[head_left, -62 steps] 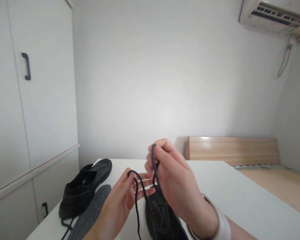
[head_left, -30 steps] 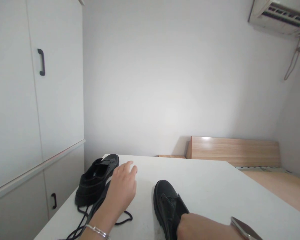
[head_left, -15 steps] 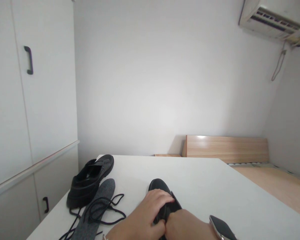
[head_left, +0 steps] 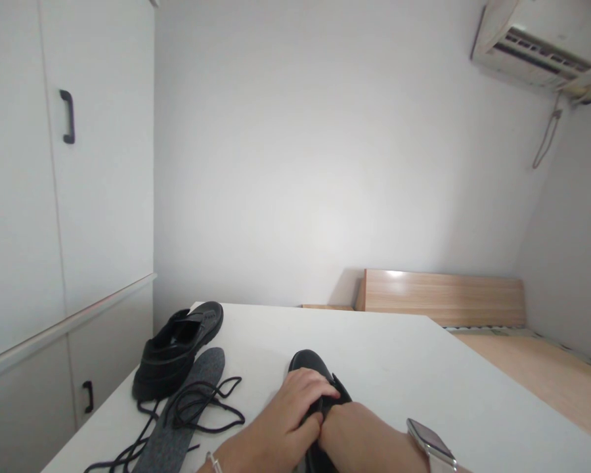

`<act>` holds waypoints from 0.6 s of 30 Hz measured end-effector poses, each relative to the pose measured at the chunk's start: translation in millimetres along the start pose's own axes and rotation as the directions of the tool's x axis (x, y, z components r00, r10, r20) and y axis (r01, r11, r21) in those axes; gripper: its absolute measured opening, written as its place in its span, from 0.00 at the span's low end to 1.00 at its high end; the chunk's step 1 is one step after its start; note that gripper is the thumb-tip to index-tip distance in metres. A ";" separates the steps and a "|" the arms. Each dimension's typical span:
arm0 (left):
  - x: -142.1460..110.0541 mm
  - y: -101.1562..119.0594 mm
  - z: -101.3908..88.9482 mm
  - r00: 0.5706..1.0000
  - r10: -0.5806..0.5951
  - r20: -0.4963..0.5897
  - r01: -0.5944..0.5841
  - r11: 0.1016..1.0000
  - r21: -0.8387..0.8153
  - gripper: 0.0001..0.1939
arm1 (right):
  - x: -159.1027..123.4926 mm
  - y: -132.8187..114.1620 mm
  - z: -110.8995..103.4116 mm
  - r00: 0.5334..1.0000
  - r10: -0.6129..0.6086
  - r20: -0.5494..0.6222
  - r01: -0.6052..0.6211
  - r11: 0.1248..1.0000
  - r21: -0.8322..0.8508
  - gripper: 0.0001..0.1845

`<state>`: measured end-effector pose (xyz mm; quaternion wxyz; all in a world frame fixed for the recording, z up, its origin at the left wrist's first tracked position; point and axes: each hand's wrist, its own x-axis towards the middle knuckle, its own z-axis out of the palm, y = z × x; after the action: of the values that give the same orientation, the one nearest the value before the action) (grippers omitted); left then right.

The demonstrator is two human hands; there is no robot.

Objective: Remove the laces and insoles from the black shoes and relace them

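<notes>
A black shoe (head_left: pixel 311 366) lies on the white table (head_left: pixel 414 381) just in front of me, toe pointing away. My left hand (head_left: pixel 290 417) rests on its top with the fingers curled over the upper. My right hand (head_left: pixel 354 433) sits against the shoe's opening; its fingers are hidden inside or behind the shoe. A watch (head_left: pixel 431 441) is on my right wrist. A second black shoe (head_left: pixel 177 348) lies at the left of the table. Beside it lie a grey insole (head_left: pixel 187 401) and a loose black lace (head_left: pixel 204 407) draped over it.
White cupboards (head_left: pixel 64 197) with dark handles stand close along the table's left side. A wooden headboard (head_left: pixel 443 299) and bed lie beyond the table at the right. An air conditioner (head_left: pixel 536 39) hangs high on the right wall.
Two seconds ago both hands held the lace above the shoe. The left hand laid it down on the insole at the left, then came back onto the near shoe beside the right hand.
</notes>
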<state>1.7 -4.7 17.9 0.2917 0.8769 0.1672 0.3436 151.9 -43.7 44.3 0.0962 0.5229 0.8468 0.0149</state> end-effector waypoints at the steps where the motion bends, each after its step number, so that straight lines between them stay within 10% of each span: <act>1: 0.2 0.3 1.9 1.000 -0.013 -0.022 0.013 1.000 0.001 0.19 | -2.7 2.0 -3.1 1.000 0.005 -0.007 -0.005 1.000 0.016 0.15; 12: 5.2 -0.6 16.3 0.982 -0.111 -0.153 0.106 0.994 -0.039 0.24 | -38.4 12.0 -48.8 0.890 0.115 -0.442 -0.048 0.986 0.161 0.07; 15: 4.9 1.8 14.5 0.966 -0.186 -0.177 0.173 0.981 -0.088 0.24 | -46.9 15.1 -68.4 0.768 0.128 -0.627 0.015 0.976 0.218 0.08; 18: 4.1 5.8 12.8 0.959 -0.207 -0.192 0.203 0.978 -0.040 0.21 | -57.0 18.5 -91.5 0.544 0.203 -0.814 0.106 0.946 0.306 0.09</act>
<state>14.1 -12.2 16.0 0.3167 0.8140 0.2813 0.3974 176.7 -79.0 144.8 -0.4058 0.4837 0.7649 0.1277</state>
